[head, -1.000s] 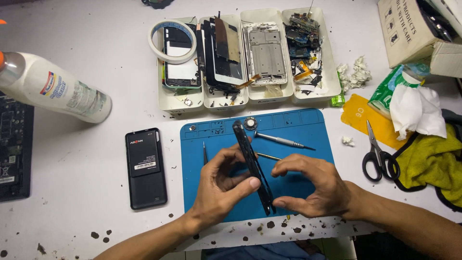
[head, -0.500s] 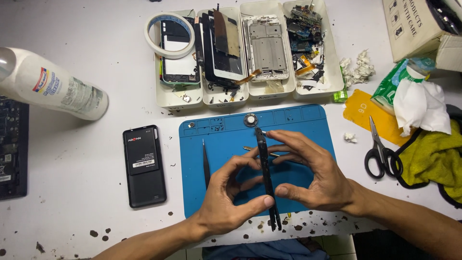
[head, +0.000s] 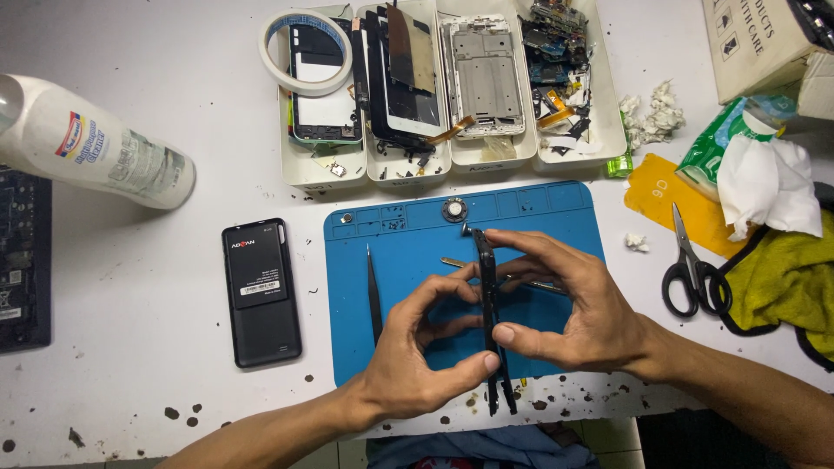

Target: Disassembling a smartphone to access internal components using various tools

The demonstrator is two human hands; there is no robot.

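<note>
Over the blue mat, both hands — left hand, right hand — are pinching the thin black phone on edge, pointing away.

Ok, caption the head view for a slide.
Left hand and right hand hold a black phone on edge over a blue mat.

You have bare blue mat open between the tweezers and the far edge, and clear white table near left beyond the black battery. Far ahead, the white trays and tape roll wall off that side. To your right, scissors, yellow cloth and tissue crowd the way.
</note>
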